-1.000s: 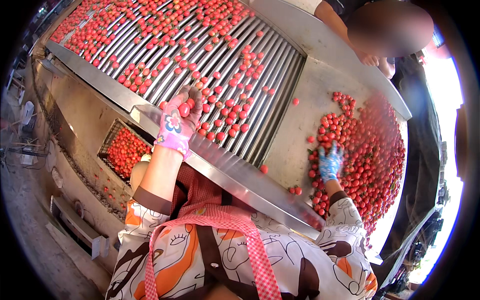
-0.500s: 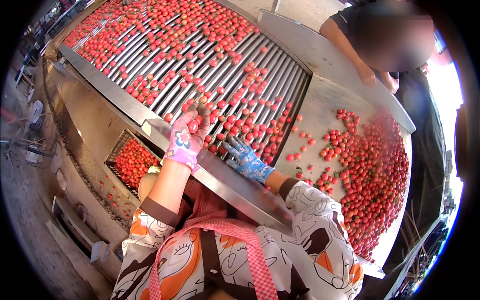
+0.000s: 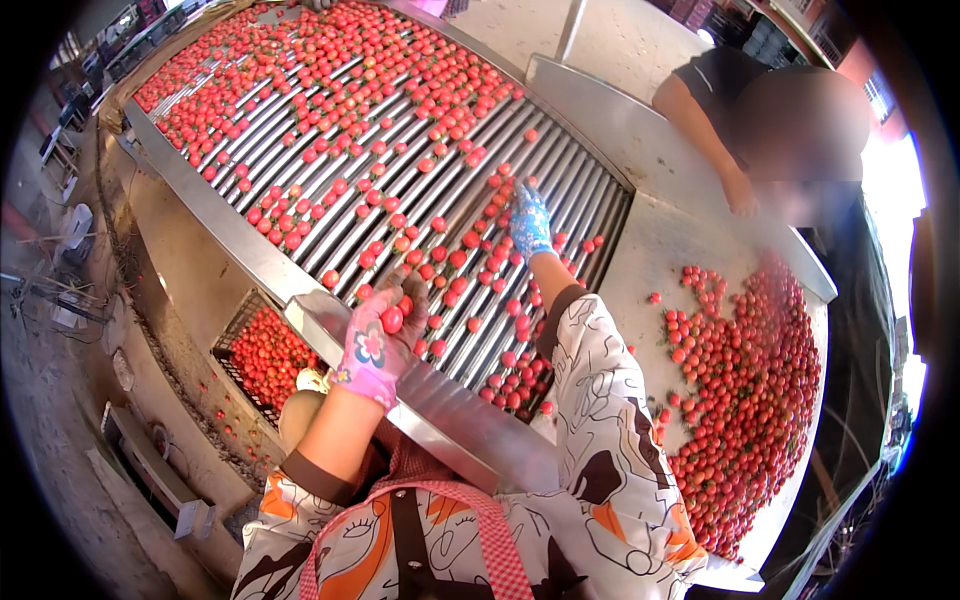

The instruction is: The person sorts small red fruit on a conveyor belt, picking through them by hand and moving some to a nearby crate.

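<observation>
My left hand, in a pink flowered glove with soiled fingers, is curled palm up around a couple of cherry tomatoes above the near edge of the roller conveyor. Farther right and farther out, my right hand wears a blue patterned glove. It reaches over the metal rollers with its fingers extended, beside a cluster of red tomatoes; its fingertips are partly hard to make out. Many more tomatoes lie thickly over the far left rollers and scattered around both hands.
A large heap of tomatoes lies on the metal chute to the right. Below the conveyor's near rail stands a crate filled with tomatoes. Another person's arm rests over the chute's far wall.
My right hand has moved away from the near rail, outward over the rollers. My left hand is slightly lower, still holding tomatoes. Loose tomatoes have shifted on the rollers and chute.
</observation>
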`<state>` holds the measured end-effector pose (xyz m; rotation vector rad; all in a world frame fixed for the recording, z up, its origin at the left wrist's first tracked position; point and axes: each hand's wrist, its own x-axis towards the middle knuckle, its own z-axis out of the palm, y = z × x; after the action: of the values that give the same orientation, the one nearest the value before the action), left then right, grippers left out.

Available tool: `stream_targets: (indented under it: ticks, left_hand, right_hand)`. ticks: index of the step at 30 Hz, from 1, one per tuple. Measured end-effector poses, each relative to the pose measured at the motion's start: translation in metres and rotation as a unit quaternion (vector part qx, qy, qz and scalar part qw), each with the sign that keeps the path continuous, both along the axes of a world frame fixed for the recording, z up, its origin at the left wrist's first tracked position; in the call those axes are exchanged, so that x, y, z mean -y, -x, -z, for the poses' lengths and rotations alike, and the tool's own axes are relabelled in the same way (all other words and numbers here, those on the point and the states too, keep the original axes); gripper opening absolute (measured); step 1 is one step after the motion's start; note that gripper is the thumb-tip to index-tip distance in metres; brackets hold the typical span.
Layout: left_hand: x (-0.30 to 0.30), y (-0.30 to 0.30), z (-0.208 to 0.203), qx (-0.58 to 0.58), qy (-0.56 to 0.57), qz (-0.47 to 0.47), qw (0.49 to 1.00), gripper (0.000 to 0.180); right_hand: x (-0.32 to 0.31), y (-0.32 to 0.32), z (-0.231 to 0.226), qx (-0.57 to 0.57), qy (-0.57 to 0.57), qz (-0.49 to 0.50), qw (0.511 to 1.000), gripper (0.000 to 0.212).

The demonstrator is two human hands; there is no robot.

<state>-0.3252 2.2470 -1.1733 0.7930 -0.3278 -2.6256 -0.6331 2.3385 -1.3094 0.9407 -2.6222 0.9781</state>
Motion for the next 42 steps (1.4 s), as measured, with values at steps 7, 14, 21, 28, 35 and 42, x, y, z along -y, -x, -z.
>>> stream_targets:
  ticks: [7, 14, 21, 28, 35, 42]
  left_hand:
    - [-0.007, 0.0, -0.003, 0.036, 0.035, 0.003, 0.999, 0.032]
    - [-0.008, 0.003, 0.008, 0.022, -0.011, -0.027, 0.999, 0.028]
    - [-0.003, 0.007, 0.012, -0.012, 0.018, 0.033, 0.999, 0.028]
    - [0.002, 0.01, -0.004, -0.053, 0.027, 0.086, 0.995, 0.022]
    - [0.011, -0.015, -0.008, -0.113, -0.075, 0.135, 0.981, 0.036]
    - [0.08, -0.138, 0.027, -0.067, -0.017, -0.071, 0.995, 0.034]
  right_hand:
    - [0.045, 0.038, -0.013, 0.261, 0.029, -0.006, 0.965, 0.032]
    - [0.005, 0.011, -0.014, -0.019, -0.137, 0.017, 0.99, 0.023]
    - [0.01, -0.077, -0.051, 0.334, 0.261, -0.133, 0.896, 0.038]
    - [-0.006, -0.184, -0.132, 0.44, 0.189, -0.361, 0.8, 0.052]
    - [-0.043, -0.19, -0.139, 0.39, 0.294, -0.24, 0.839, 0.043]
    - [-0.187, -0.16, -0.097, 0.41, 0.297, 0.013, 0.862, 0.02]
